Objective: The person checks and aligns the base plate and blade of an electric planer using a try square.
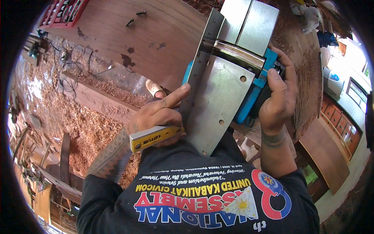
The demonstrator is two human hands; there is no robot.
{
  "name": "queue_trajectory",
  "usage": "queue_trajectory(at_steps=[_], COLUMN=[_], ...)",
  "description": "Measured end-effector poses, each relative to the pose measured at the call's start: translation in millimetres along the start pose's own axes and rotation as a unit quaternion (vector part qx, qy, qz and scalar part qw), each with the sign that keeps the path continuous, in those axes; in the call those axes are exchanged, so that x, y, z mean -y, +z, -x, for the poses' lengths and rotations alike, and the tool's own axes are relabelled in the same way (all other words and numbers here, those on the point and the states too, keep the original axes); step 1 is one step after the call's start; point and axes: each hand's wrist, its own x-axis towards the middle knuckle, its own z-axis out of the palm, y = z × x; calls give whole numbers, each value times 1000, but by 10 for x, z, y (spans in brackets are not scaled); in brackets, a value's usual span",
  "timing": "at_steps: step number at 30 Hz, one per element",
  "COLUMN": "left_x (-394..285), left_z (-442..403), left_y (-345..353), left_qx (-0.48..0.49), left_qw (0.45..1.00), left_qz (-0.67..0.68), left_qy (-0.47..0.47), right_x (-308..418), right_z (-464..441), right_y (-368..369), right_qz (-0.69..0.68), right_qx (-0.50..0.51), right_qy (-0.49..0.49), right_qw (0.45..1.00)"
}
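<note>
An electric hand planer [216, 91] with a blue body lies upside down, its silver sole facing up and its cutter drum [239, 55] showing between the two sole plates. My right hand [278, 95] grips the planer's blue side, thumb uppermost. A try square [154, 138] with a yellow handle marked LOTUS is in my left hand [161, 113]. The square's ruled steel blade [198, 58] runs along the left edge of the sole and past the drum. My left index finger is stretched against the blade, with the other fingers curled at the handle.
A wooden board [167, 43] bears two dark bolts [130, 22] and a red case [64, 11] of small metal pieces. Shavings [97, 140] cover the floor around a timber beam [97, 95]. A foot in a pale clog [152, 87] shows below the board.
</note>
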Motion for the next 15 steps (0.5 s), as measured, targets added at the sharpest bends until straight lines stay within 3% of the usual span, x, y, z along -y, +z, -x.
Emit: queue_trajectory(at_steps=[9,15], left_x=[-48,-70], left_z=[-3,-18], left_y=[-18,-25], left_qx=[-1,-1], left_qw=[1000,1000], left_qz=[-28,-17], left_qy=[-7,-12], right_x=[-19,-9], right_z=[13,3], right_y=[8,13], right_qz=[-84,-52], right_qx=[10,-4], right_qy=[42,26], right_qw=[995,998])
